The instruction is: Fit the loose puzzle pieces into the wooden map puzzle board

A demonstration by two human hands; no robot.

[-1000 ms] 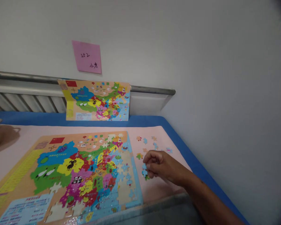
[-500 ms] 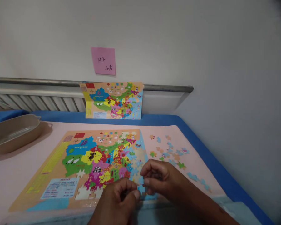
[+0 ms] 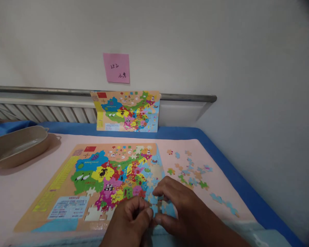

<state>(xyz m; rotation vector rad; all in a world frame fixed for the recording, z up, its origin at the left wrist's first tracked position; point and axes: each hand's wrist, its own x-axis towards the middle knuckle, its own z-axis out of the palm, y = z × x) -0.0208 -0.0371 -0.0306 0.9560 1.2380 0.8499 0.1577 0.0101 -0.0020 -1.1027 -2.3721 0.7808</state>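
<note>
A jigsaw puzzle (image 3: 61, 171) with a colourful cartoon map lies on the pink surface, with pale gaps along its lower and right parts. My left hand (image 3: 131, 219) is over its lower edge, thumb and index finger pinched together; whatever sits between them is hidden. Beside it, my right hand (image 3: 182, 206) hovers over the lower right corner, thumb and fingers apart, with nothing visible between them. Loose puzzle pieces (image 3: 193, 181) are scattered right of the puzzle, mostly light blue and orange.
Behind the puzzle a matching map picture (image 3: 128, 113) leans upright against the wall rail (image 3: 187, 97). At the left stands a beige oval tray (image 3: 18, 154). A pink note (image 3: 116, 68) is stuck on the wall. Blue edging (image 3: 229, 178) borders the pink surface.
The right hand's thumb and fingers have spread apart from a pinch, with the thumb lower and nearer the left hand. My left hand keeps its pinch. The view has shifted slightly.
</note>
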